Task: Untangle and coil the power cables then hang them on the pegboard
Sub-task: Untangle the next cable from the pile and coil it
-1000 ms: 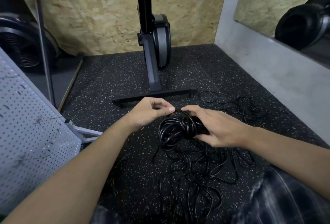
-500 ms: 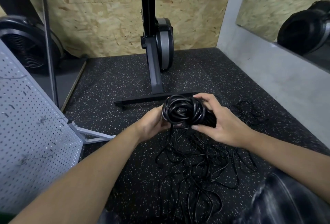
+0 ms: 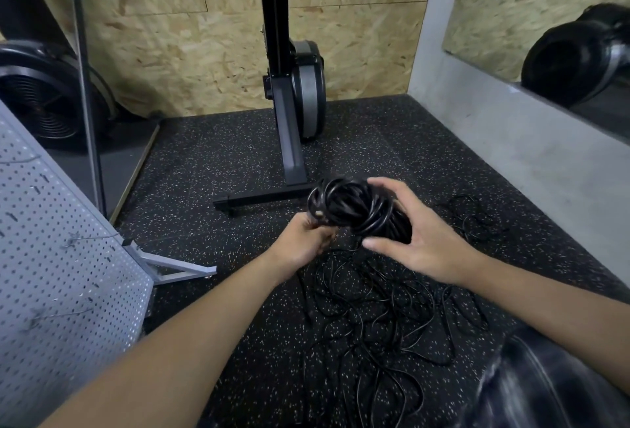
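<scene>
A thick coil of black power cable (image 3: 351,209) is held above the floor between both hands. My right hand (image 3: 422,243) wraps round its right side, fingers over the top and thumb underneath. My left hand (image 3: 306,240) grips the coil's lower left edge, where a cable end sticks out. Under the hands a loose tangle of black cables (image 3: 375,318) spreads over the speckled rubber floor. A smaller cable heap (image 3: 474,219) lies to the right. The grey pegboard (image 3: 58,274) with wire hooks stands at the left on a metal foot.
A black exercise machine (image 3: 289,110) on a T-shaped base stands just beyond the coil. Chipboard walls close the back, and a grey concrete ledge (image 3: 531,154) with a mirror runs along the right. A thin pole (image 3: 85,86) and a black fan sit at far left.
The coil has been lifted off the floor tangle to hand height. My left hand moved from the coil's top to its lower left edge, and the view has tilted upward slightly.
</scene>
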Motion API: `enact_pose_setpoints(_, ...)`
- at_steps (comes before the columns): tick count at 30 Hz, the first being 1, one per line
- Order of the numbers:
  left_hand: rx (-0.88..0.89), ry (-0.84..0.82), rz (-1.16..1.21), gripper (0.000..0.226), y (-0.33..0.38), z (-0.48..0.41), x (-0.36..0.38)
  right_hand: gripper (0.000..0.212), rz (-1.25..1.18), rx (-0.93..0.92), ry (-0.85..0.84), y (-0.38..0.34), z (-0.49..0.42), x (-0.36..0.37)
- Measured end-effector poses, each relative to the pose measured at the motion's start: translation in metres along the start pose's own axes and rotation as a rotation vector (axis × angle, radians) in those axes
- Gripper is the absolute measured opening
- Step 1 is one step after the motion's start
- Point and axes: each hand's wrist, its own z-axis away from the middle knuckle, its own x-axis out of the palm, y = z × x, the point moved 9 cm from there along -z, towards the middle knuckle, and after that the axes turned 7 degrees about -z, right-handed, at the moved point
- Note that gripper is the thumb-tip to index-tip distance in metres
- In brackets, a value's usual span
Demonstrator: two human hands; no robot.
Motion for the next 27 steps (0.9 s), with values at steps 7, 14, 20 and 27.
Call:
enact_pose_setpoints(7,0.117,0.138,-0.286,0.034,0.000,0.006,-0.011,0.073,0.102,-0.031,-0.066,-0.011,0.001,0.015)
enact_pose_setpoints(14,0.053,-0.014,-0.460,0.038,0.001,0.009,0.032,0.071,0.239,0.123,0.169,0.027,-0.014,-0.026)
enact_pose_setpoints(20,0.089,-0.113,-0.676,0.018,0.017,0.017,0.052,0.069,0.505,0.168,0.213,0.048,-0.013,-0.046)
enact_pose_setpoints(27,0.324,-0.151,-1.272,0.021,0.063,0.032,0.072,0.053,0.985,0.287,0.015,0.062,-0.016,-0.010)
